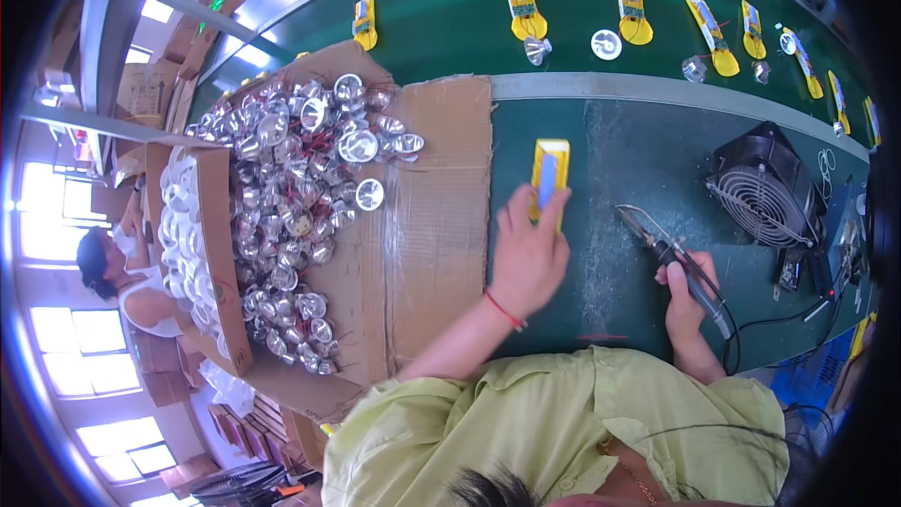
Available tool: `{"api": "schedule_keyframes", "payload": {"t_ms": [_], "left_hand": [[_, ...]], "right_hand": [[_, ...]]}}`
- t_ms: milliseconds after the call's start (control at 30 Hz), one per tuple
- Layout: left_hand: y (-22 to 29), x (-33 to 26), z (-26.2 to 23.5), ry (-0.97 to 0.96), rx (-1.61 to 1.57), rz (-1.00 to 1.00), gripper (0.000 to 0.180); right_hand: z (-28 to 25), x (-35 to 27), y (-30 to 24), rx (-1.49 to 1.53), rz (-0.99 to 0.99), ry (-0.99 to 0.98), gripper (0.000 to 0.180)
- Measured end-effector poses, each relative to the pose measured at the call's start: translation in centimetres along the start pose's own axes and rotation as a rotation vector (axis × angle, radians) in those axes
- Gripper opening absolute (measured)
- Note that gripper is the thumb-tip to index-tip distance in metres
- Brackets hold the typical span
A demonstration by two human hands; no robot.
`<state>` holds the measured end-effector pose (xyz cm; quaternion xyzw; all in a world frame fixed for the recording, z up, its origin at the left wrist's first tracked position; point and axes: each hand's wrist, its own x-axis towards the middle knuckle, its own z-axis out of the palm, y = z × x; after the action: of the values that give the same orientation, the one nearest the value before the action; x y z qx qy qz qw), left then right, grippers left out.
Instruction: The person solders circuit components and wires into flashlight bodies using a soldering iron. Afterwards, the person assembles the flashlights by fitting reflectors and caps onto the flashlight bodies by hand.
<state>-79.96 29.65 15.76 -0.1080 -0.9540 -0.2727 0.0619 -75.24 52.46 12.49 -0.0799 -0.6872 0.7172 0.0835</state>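
Note:
My left hand grips the lower part of a yellow plastic housing with a blue battery-like block inside; my fingers cover its near end. It is above the green worktable, just right of a cardboard sheet. My right hand is closed around the black handle of a soldering iron, with a thin curved metal piece by its tip. The tip points up and left, apart from the housing. Left of my left hand, many silvery lamp reflectors with red wires lie heaped on cardboard.
A black fan stands at the right, with cables beside it. Beyond a metal rail, a green belt carries several yellow housings with circuit boards, some with reflectors. A box of white rings stands at left; another person is farther off.

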Motion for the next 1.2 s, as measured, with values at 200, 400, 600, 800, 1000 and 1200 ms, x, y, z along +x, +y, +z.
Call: {"api": "schedule_keyframes", "payload": {"t_ms": [200,400,600,800,1000,1200], "left_hand": [[-5.8,-0.8,-6.0,0.482,0.199,-0.191,0.053],[-15.7,2.9,-12.0,0.483,0.591,0.007,0.025],[-10.3,-0.2,-14.1,0.586,-0.246,-0.276,0.015],[-1.7,-5.5,-6.0,-0.082,-0.602,-0.614,0.012],[-1.3,-5.4,-2.1,0.01,-0.316,-0.238,0.009],[-1.1,-5.0,-1.8,-0.062,-0.334,-0.28,0.011]], "right_hand": [[-0.1,-0.6,-0.2,0.009,-0.04,-0.002,0.011],[0.4,-1.9,-1.3,-0.001,-0.063,-0.09,0.014],[0.6,-3.1,-2.4,0.032,-0.043,-0.139,0.018],[2.4,-3.1,-2.4,-0.158,-0.168,-0.326,0.018],[3.2,-3.5,-2.4,-0.218,-0.168,-0.294,0.019],[3.3,-3.8,-2.3,-0.211,-0.117,-0.27,0.019]]}}
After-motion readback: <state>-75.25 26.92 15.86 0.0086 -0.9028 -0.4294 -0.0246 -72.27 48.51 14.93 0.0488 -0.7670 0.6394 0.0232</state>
